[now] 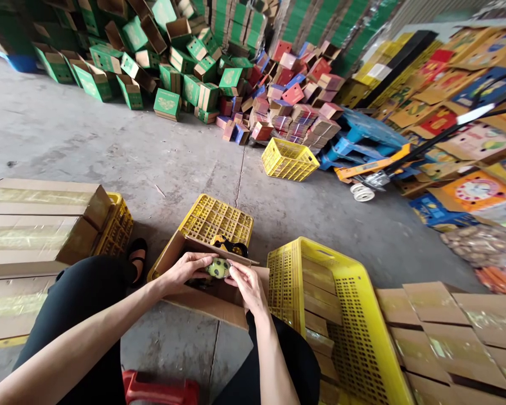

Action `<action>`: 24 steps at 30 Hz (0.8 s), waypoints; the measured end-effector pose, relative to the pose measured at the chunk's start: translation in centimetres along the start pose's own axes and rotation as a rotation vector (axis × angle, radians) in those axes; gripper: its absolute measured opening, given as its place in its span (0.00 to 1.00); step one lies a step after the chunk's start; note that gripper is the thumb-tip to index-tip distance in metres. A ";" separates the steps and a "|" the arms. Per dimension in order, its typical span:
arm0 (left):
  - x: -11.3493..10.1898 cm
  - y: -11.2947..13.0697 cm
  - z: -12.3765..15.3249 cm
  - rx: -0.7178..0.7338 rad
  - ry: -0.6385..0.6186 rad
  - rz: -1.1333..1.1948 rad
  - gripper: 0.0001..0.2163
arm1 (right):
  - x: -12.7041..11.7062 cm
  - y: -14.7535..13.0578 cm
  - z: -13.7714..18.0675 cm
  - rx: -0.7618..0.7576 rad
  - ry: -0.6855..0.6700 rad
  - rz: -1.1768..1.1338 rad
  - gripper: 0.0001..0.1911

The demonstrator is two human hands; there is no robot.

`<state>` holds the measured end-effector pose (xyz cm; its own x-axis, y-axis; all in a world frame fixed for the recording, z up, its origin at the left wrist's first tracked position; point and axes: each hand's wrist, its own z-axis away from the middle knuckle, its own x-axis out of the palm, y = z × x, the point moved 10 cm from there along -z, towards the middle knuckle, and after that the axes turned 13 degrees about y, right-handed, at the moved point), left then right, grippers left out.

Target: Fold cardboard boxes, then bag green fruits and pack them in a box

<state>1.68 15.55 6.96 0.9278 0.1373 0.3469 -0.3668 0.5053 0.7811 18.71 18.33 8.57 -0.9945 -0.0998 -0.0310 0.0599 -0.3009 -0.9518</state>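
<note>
Both of my hands meet over a brown cardboard box (202, 304) that rests on an upturned yellow crate (217, 216). My left hand (185, 270) and my right hand (247, 284) pinch a small round green and yellow patterned object (218, 268) between their fingertips, just above the box's open top. A black and yellow tape dispenser (230, 246) lies right behind the object on the crate.
A yellow crate (346, 315) holding flat cardboard stands at my right, with flattened brown cartons (455, 332) beyond it. Taped cartons (34, 225) are stacked on my left over another yellow crate. Green and red boxes are heaped at the back. A pallet jack (375, 169) and a yellow basket (289, 159) stand mid-floor.
</note>
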 end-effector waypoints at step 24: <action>0.1 1.2 -0.6 0.222 -0.035 -0.089 0.27 | -1.4 -1.2 -0.2 -0.123 0.054 0.214 0.24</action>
<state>1.34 16.70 7.63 0.9557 0.0688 0.2863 -0.2931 0.3136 0.9032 19.99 19.03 9.68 -0.9636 -0.0967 -0.2493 0.2623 -0.1606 -0.9515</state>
